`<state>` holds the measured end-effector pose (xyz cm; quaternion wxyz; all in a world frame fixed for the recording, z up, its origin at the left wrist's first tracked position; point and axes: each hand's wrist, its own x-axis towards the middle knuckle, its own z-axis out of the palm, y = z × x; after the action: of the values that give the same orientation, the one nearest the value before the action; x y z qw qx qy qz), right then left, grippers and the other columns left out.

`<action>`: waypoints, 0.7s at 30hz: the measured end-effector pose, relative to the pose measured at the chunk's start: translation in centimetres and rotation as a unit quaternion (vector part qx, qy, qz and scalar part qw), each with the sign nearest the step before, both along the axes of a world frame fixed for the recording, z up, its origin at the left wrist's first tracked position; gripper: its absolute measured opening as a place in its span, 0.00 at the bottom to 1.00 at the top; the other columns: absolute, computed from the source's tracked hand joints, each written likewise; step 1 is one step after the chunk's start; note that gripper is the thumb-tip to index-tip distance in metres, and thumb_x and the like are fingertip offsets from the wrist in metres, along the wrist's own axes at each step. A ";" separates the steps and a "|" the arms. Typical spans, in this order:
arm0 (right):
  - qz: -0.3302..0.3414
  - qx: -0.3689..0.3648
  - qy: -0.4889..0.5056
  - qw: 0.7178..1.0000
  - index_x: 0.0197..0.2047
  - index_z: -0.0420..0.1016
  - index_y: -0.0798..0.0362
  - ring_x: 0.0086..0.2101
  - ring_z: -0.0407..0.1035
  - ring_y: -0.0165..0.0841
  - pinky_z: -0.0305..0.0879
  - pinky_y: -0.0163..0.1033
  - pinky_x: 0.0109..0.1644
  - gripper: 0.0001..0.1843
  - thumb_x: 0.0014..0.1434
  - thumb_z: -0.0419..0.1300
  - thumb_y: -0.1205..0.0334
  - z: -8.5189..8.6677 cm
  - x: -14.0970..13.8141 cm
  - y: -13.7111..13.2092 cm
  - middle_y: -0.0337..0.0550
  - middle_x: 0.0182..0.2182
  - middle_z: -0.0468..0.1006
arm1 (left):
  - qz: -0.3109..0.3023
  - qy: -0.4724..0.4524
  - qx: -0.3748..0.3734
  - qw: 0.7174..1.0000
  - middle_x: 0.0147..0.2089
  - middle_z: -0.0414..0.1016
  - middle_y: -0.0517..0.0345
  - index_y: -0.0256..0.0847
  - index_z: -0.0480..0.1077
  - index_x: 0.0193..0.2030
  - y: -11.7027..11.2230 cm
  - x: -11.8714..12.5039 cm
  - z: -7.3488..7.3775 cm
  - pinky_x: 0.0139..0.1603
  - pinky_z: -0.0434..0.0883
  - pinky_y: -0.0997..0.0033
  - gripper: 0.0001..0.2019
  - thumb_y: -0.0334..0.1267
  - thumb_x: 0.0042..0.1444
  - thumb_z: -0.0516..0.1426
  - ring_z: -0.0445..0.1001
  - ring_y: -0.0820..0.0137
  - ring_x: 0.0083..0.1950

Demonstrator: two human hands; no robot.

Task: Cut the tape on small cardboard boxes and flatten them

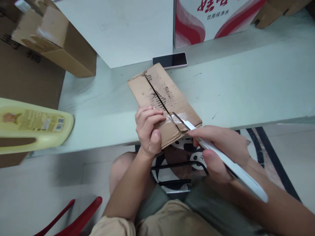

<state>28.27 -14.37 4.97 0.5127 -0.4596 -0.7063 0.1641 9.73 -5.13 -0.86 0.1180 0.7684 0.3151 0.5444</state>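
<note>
A flattish cardboard box [169, 98] lies at the front edge of the pale table, its near end reaching past the edge. A dark seam runs along its top, with black print beside it and clear tape [178, 118] across the near part. My left hand [150, 129] is closed on the box's left side, fingers curled over the top by the tape. In my right hand [219, 150] is a white-handled knife [228, 160]. Its thin blade points away from me and meets the taped area close to the seam; how deep the tip goes, I cannot tell.
A phone [169, 60] lies just behind the box, before a large white box [128, 29]. A red-and-white carton [211, 23] stands at the back. On the left are a small open carton [69, 49] and a yellow bottle [36, 126]. My knees are under the table edge.
</note>
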 end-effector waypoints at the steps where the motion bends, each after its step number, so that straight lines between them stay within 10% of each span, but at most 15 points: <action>1: 0.000 0.011 -0.026 1.000 0.48 0.77 0.44 0.27 0.78 0.35 0.76 0.40 0.31 0.12 0.69 0.52 0.59 0.1 0.1 0.2 0.41 0.30 0.83 | -0.006 -0.006 0.001 1.000 0.45 0.81 0.53 0.46 0.76 0.44 0.0 0.0 0.0 0.63 0.68 0.47 0.17 0.46 0.68 0.47 0.74 0.57 0.54; 13: -0.084 0.050 -0.105 0.990 0.46 0.75 0.50 0.24 0.76 0.31 0.71 0.35 0.28 0.12 0.61 0.55 0.68 -0.4 -1.5 0.8 0.38 0.27 0.83 | -0.014 -0.022 -0.002 1.000 0.44 0.81 0.52 0.45 0.76 0.43 -0.1 0.1 -0.1 0.63 0.68 0.49 0.16 0.45 0.68 0.48 0.74 0.57 0.55; 21: -0.061 -0.009 0.010 0.998 0.40 0.78 0.47 0.22 0.74 0.31 0.71 0.37 0.28 0.11 0.64 0.54 0.64 -0.2 -0.2 -0.5 0.36 0.25 0.81 | -0.023 -0.030 0.003 0.999 0.45 0.81 0.53 0.45 0.76 0.44 0.2 0.1 -0.4 0.64 0.68 0.48 0.16 0.45 0.67 0.48 0.75 0.58 0.54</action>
<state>28.09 -14.88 4.78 0.5245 -0.5044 -0.6708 0.1433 9.79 -4.90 -1.31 0.1377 0.7590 0.2917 0.5655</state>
